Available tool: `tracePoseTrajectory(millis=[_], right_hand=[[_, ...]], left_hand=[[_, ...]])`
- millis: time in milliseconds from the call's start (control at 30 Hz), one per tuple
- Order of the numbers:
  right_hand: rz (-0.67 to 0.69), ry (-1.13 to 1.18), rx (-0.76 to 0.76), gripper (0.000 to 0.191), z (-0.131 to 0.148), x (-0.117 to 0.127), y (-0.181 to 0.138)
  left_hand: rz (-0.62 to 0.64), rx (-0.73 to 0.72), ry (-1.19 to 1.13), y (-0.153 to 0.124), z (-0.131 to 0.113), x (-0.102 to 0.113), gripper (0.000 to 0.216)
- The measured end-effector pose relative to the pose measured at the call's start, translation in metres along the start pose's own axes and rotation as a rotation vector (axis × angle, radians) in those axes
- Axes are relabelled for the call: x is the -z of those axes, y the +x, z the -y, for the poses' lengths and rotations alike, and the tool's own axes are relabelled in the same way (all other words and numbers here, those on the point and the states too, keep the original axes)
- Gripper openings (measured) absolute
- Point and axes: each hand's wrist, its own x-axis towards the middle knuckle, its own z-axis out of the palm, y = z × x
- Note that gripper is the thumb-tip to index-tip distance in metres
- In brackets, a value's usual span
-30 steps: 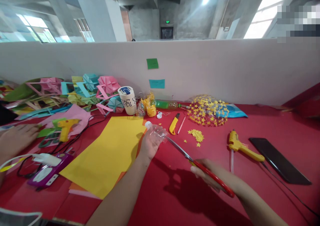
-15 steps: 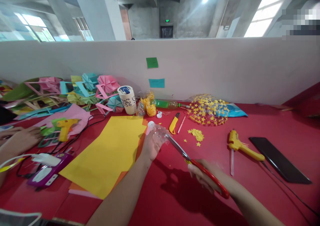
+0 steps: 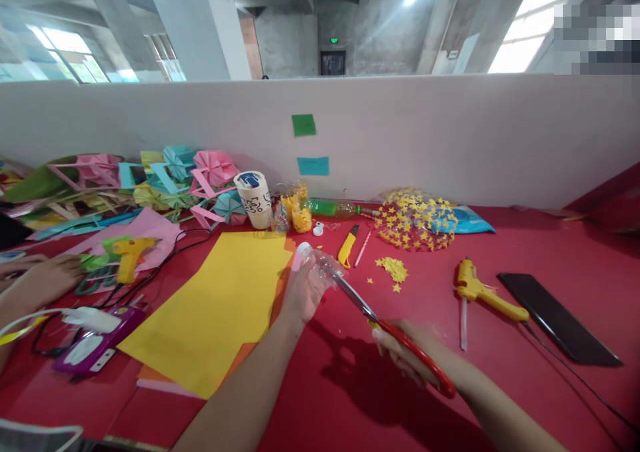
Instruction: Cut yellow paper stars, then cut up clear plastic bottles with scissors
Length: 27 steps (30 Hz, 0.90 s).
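My left hand [image 3: 306, 293] is closed around a clear plastic bottle top [image 3: 325, 263] with a white cap at its upper left end. My right hand [image 3: 400, 351] grips a pair of scissors [image 3: 373, 313] with red handles. The blades point up and left, and their tips meet the cut edge of the clear plastic. Just beyond the hands lie a yellow utility knife [image 3: 347, 247] and a pink-striped straw [image 3: 363, 249]. A small pile of yellow paper stars [image 3: 393, 269] sits to the right of them.
Yellow paper sheets [image 3: 210, 312] lie left of my arm. A yellow glue gun [image 3: 493, 295] and a black tablet-like slab [image 3: 557, 319] are at right. Farther left are a purple power strip [image 3: 100, 342] and another person's hand [image 3: 45, 282]. A white cup [image 3: 256, 202] stands behind.
The bottle top in my left hand has shifted very slightly to the right. The scissors in my right hand have moved a little left; everything else looks the same.
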Motion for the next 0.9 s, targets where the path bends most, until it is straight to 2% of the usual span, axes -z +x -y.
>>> tracePoseTrajectory(millis=[233,467,700,900], right_hand=[[-0.021,-0.006,-0.020,0.069,0.003,-0.002,-0.001],[-0.059,-0.025,-0.112,0.063,0.011,-0.005,0.000],[-0.087,-0.003,-0.084,0.060,0.007,-0.007,0.000],[-0.025,0.031,-0.020,0.063,0.004,-0.008,0.002]], left_hand=[[0.008,-0.014,-0.001,0.000,0.000,0.001,0.017],[0.000,-0.025,-0.009,0.002,0.000,0.004,0.014],[-0.007,-0.040,-0.006,0.000,-0.002,0.000,0.017],[0.034,-0.056,0.050,-0.004,-0.001,-0.005,0.019]])
